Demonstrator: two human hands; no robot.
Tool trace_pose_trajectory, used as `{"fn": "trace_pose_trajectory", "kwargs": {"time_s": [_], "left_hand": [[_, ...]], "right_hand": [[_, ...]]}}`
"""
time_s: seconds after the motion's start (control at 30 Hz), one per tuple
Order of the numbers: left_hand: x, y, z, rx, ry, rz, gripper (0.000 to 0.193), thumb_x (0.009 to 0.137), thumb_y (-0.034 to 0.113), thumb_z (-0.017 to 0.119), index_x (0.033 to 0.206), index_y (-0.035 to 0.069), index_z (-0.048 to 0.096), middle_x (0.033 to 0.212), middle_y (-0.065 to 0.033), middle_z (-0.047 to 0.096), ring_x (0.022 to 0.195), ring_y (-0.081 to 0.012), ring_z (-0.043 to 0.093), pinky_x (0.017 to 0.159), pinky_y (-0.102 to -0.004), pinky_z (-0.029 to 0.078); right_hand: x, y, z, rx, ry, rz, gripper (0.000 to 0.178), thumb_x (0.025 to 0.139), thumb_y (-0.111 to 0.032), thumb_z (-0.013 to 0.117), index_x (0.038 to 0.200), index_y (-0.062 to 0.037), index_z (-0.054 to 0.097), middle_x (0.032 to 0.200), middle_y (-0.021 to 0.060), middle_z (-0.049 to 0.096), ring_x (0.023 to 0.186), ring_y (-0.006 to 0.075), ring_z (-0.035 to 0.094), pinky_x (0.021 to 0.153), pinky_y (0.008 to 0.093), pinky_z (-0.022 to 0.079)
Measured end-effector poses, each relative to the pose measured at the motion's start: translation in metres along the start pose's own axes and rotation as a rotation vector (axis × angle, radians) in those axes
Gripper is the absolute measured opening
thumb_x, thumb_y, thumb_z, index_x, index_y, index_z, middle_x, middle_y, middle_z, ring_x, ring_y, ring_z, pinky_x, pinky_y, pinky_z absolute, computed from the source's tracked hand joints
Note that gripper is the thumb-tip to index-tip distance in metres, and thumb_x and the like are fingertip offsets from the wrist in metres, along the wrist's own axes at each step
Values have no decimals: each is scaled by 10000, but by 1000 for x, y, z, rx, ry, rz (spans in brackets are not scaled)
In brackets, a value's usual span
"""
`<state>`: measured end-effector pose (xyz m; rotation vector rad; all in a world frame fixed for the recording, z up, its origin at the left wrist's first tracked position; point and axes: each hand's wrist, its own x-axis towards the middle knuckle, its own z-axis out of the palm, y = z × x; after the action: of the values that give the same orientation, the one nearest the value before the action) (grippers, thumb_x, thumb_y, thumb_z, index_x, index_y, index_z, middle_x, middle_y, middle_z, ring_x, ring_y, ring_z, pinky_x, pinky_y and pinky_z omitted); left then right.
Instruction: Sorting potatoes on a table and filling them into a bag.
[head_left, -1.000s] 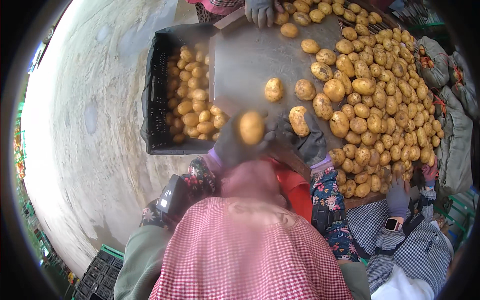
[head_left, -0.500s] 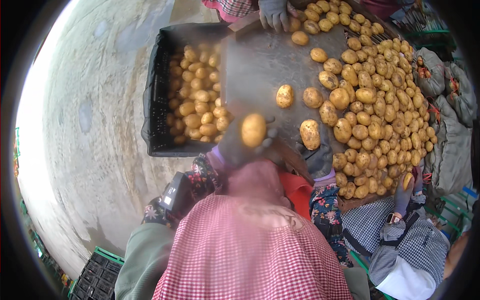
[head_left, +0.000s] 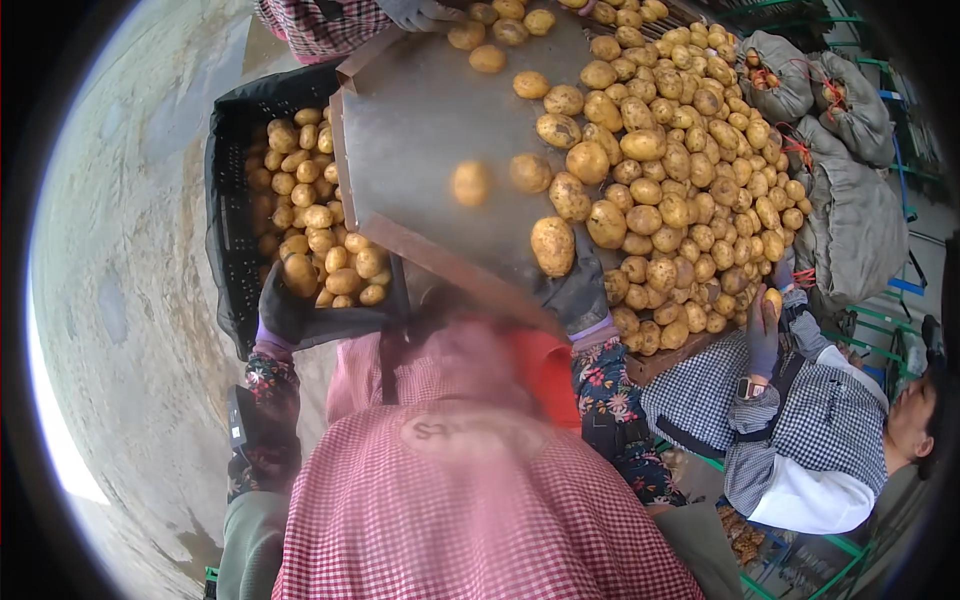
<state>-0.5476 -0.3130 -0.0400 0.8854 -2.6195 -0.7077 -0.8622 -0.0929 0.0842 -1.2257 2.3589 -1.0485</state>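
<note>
My left hand (head_left: 284, 308), in a dark glove, is at the near side of a black crate (head_left: 228, 240) lined with dark cloth. Its fingers are closed round a potato (head_left: 299, 275), just above the potatoes (head_left: 318, 240) inside. On the metal sorting table (head_left: 420, 120), my right hand (head_left: 585, 290), also gloved, grips a large speckled potato (head_left: 553, 247) at the near edge of the heap. A blurred potato (head_left: 471, 185) sits apart on the table's middle, left of another potato (head_left: 530, 173).
A big potato heap (head_left: 690, 190) covers the table's right side. Tied grey sacks (head_left: 850, 215) stand beyond it. One co-worker's gloved hand (head_left: 420, 14) is at the far edge; another co-worker's hand (head_left: 764, 335) holds a potato at the right. A raised rim (head_left: 450, 265) borders the table.
My left hand has carried its potato leftward from the table's near edge to the crate. The right hand stays with its potato. The view has shifted, and one potato on the table is now blurred.
</note>
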Motion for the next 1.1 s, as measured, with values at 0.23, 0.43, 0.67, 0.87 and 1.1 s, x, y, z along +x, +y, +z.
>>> {"fn": "trace_pose_trajectory", "kwargs": {"time_s": [0.23,0.43,0.67,0.87,1.1], "left_hand": [[35,44,-8,-1135,121,-814,429,868,295,530,1180,9,459,1104,-94,551,933,-176,559,778,-288,448],[78,198,-23,-912,-232,-208,404,905,292,474,1194,12,462,1082,-85,558,931,-159,537,802,-276,451],[85,228,11,-1434,-496,-545,400,889,289,502,1201,42,468,1037,-56,553,910,-142,491,720,-285,481],[93,243,10,-1404,-568,-541,405,889,290,496,1209,44,467,1045,-63,570,916,-137,523,757,-266,456],[87,225,39,-982,-552,-57,388,901,279,473,1181,11,479,1065,-112,579,938,-185,564,772,-276,467]], "right_hand": [[4,-22,-13,1426,76,639,348,910,-301,377,1114,-33,463,1089,94,524,990,210,538,768,333,493],[2,-27,-17,1496,46,542,274,909,-250,393,1080,-51,473,1051,98,522,975,195,533,770,324,493],[-4,-37,-25,1093,-44,569,413,731,-104,682,1063,-26,449,950,86,566,871,152,565,759,304,491],[-20,-9,-22,458,92,121,479,658,-170,770,1011,-27,479,879,73,612,823,149,596,700,287,491],[-73,35,-18,305,354,128,375,839,-362,552,1040,-50,506,922,74,598,787,200,601,657,294,510]]}}
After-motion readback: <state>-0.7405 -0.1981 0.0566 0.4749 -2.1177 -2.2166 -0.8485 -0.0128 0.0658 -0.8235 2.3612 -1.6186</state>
